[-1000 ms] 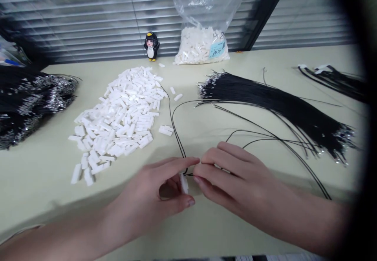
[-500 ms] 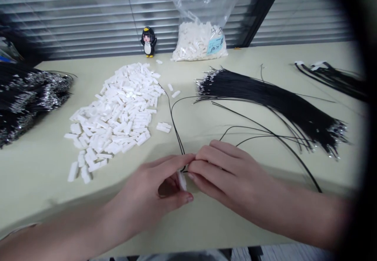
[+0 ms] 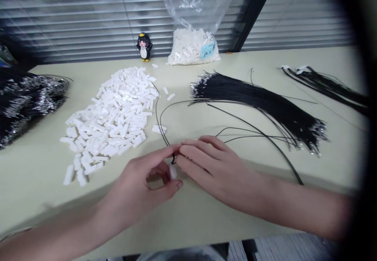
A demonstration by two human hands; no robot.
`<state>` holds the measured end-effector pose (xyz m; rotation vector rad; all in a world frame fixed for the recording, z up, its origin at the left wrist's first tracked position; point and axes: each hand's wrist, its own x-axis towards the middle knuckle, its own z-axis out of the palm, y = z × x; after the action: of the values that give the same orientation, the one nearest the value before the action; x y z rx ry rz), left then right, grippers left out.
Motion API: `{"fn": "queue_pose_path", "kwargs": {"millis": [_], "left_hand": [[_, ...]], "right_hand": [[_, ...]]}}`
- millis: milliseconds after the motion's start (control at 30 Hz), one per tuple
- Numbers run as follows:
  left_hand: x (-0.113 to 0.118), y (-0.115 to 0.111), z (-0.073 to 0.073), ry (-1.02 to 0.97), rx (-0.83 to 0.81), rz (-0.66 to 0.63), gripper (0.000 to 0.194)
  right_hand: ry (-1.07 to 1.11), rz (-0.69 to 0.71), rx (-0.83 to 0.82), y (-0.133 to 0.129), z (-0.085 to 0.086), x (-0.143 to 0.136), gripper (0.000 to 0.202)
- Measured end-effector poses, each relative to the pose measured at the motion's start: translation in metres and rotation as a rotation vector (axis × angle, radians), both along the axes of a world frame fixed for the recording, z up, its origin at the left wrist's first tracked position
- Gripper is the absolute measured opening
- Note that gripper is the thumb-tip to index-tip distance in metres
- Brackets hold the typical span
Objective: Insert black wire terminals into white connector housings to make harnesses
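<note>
Left hand (image 3: 147,178) and right hand (image 3: 209,160) had shifted toward eleven o'clock, pinching white connector housing (image 3: 172,172) and black wire (image 3: 173,159) respectively, keeping both parts close.

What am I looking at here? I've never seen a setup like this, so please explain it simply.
There is no machine: these are a person's two bare hands, and every picture comes from one camera worn on the head, looking forward and down. The left hand holds a small white piece. The right hand is close beside it, by thin black wires; its fingers hide whether it grips any. On the table lie a pile of white pieces, a black wire bundle with shiny ends, and a dark heap at the far left. Behind stand a clear bag of white pieces and a penguin figurine.
</note>
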<state>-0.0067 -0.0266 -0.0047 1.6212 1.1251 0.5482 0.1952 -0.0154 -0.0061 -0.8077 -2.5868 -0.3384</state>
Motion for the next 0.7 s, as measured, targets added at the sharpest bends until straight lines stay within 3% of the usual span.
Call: {"fn": "queue_pose_path", "kwargs": {"millis": [167,267,433,533,600,700], "left_hand": [[-0.001,0.003,0.004,-0.010,0.020,0.049,0.051],[0.000,0.003,0.004,-0.017,-0.010,0.037,0.050],[0.001,-0.001,0.002,0.006,-0.068,-0.101,0.051],[-0.001,-0.002,0.005,0.023,-0.016,-0.218,0.052],[-0.002,-0.001,0.009,0.084,0.065,-0.332,0.040],[-0.003,0.002,0.015,0.176,0.199,-0.497,0.024]], "right_hand": [[-0.208,-0.041,0.013,0.012,0.002,0.018,0.030],[-0.302,0.014,0.025,0.026,0.008,0.031,0.024],[-0.372,0.033,0.252,0.054,0.021,0.054,0.019],[-0.379,-0.067,0.396,0.067,0.024,0.067,0.023],[-0.336,-0.195,0.465,0.071,0.022,0.074,0.026],[-0.278,-0.377,0.446,0.072,0.017,0.080,0.032]]}}
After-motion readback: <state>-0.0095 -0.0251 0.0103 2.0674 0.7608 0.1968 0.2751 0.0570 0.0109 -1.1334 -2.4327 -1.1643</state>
